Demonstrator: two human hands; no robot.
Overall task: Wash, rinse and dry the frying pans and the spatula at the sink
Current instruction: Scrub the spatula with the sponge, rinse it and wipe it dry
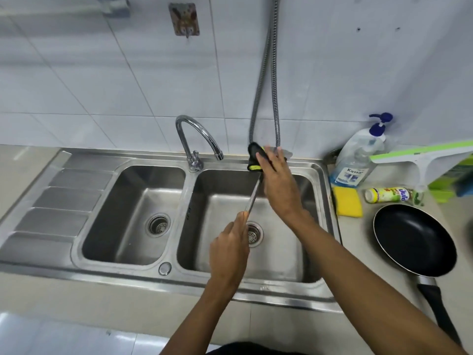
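Left hand: the left hand is over the right bowl of the sink. Its fingers are curled tight round the low end of the spatula.
Right hand: the right hand is higher up, by the back of the sink. Its fingers lie almost straight over the top end of the spatula. The thumb is hidden, so I cannot tell if this hand squeezes it or only touches it.
Spatula: it is held up over the right bowl, between the two hands. It slants from the left hand up to the right hand. It has a thin shiny stick and a black top with a yellow-green band. The hands cover both ends, so I cannot tell which end is the handle.
Hard to see: there is something pale grey just past the right fingertips. It is too blurry to name.
Frying pan: one black frying pan sits on the bench to the right of the sink. The end of its black handle goes behind the right arm.
Tap: the bent tap stands between the two bowls. I cannot tell if water runs from it.
Hose: a metal hose hangs down the tiled wall. Its low end is behind the right hand.
Beside the sink: a yellow sponge, a soap bottle with a blue pump, a small bottle lying down, and a white and green wiper. The picture edge cuts the wiper off.
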